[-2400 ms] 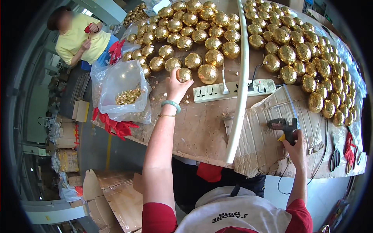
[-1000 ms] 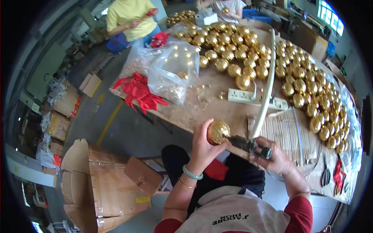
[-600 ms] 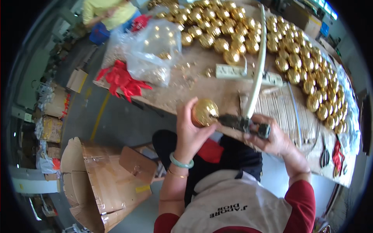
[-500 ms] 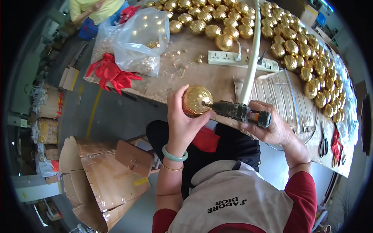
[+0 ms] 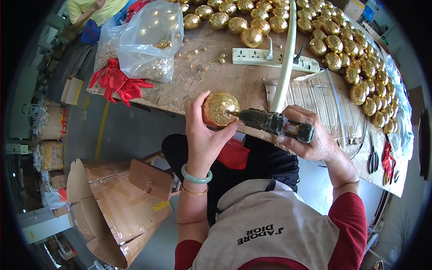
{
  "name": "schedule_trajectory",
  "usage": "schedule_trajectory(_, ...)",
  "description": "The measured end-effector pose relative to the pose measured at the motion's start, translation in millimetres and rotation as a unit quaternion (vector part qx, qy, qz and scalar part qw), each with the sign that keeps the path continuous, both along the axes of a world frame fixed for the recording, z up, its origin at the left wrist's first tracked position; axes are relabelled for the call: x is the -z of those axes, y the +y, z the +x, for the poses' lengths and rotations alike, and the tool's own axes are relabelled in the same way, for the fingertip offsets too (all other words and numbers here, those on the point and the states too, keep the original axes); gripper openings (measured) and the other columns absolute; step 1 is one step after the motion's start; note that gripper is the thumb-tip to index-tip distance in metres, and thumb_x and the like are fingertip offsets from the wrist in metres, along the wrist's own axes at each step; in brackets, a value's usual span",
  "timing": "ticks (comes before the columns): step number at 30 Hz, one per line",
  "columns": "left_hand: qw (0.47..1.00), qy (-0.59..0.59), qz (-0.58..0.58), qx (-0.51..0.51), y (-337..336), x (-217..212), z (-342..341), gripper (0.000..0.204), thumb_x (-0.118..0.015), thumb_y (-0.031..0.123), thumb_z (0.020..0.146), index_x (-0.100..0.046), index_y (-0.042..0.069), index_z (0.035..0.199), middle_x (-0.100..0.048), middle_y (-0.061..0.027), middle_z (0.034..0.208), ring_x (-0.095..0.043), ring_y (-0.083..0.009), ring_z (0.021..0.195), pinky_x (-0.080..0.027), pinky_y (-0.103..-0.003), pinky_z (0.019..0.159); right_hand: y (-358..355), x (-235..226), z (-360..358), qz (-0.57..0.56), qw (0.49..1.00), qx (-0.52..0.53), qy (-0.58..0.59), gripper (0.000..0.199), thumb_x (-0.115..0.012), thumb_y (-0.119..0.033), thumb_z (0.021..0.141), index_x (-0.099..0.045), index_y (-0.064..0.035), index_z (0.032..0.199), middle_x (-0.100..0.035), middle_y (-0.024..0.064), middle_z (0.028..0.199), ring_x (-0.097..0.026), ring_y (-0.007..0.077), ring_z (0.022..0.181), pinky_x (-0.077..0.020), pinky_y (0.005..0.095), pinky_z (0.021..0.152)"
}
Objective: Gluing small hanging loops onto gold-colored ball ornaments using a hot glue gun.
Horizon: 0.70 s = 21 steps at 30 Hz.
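Over the table's front edge, my left hand [image 5: 202, 128] is closed around a gold foil-covered ball [image 5: 219, 108], thumb below and fingers behind. My right hand [image 5: 310, 135] grips a dark, worn glue gun [image 5: 265, 120] that lies level and points left. Its nozzle touches the ball's right side, or comes very close to it. The right fingers are partly hidden by the glue gun's body. Whether any glue is on the ball cannot be made out.
Many gold balls [image 5: 333, 42] cover the table's back and right. A white power strip [image 5: 252, 56], a pale upright pole [image 5: 284, 72], flat cardboard [image 5: 315, 101], a clear bag [image 5: 148, 45], red ribbons [image 5: 118, 83] and scissors [image 5: 373, 161] lie around. An open carton [image 5: 112, 198] stands lower left.
The view has shifted slightly, so table things appear further left and higher. Both hands keep their hold, and the glue gun stays at the ball's right side.
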State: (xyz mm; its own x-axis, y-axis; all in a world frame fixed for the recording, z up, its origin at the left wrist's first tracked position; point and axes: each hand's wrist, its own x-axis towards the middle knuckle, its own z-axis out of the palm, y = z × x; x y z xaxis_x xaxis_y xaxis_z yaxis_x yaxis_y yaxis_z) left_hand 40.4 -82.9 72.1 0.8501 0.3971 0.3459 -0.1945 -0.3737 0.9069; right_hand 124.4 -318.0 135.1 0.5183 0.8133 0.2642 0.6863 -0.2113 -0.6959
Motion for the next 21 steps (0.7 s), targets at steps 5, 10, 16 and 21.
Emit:
schedule_trajectory(5,1.000,-0.001,0.004,0.008,0.6,-0.9,2.9,0.076,-0.087,0.009,0.061,-0.047,0.003,0.126,-0.051,-0.0129,0.113,-0.055,-0.0266,0.105,-0.046,-0.037,0.092,0.0,-0.9,1.7,-0.013,1.000,0.014,0.001,0.035,-0.072,-0.026,0.078,-0.051,0.0015,0.080,-0.051,0.0136,0.072,-0.055,0.0344,0.068,-0.0448,0.0412,0.063)
schedule_trajectory(10,1.000,0.003,-0.011,0.013,0.5,1.5,3.9,0.075,-0.087,0.009,0.062,-0.047,0.003,0.126,-0.051,-0.0129,0.113,-0.055,-0.0264,0.105,-0.046,-0.037,0.092,-0.8,-1.1,2.3,-0.025,0.999,0.027,0.014,0.035,-0.072,-0.027,0.079,-0.050,0.0002,0.079,-0.049,0.0135,0.071,-0.054,0.0347,0.067,-0.0444,0.0417,0.063)
schedule_trajectory(16,0.987,0.029,-0.139,0.069,-0.8,-1.1,3.5,0.074,-0.084,0.004,0.066,-0.043,0.001,0.128,-0.051,-0.0119,0.118,-0.056,-0.0202,0.107,-0.048,-0.033,0.093,-1.6,10.7,9.5,-0.002,1.000,-0.017,-0.021,0.035,-0.073,-0.025,0.077,-0.057,0.0010,0.094,-0.060,0.0144,0.086,-0.062,0.0336,0.077,-0.0502,0.0405,0.071)
schedule_trajectory(21,0.950,0.069,-0.280,0.118,0.2,-11.5,6.6,0.072,-0.081,-0.001,0.071,-0.040,-0.001,0.130,-0.053,-0.0106,0.119,-0.057,-0.0150,0.107,-0.051,-0.030,0.093,-0.3,13.9,7.5,0.004,0.997,-0.053,-0.050,0.038,-0.071,-0.014,0.075,-0.057,0.0000,0.108,-0.065,0.0150,0.107,-0.067,0.0332,0.096,-0.0544,0.0407,0.082)
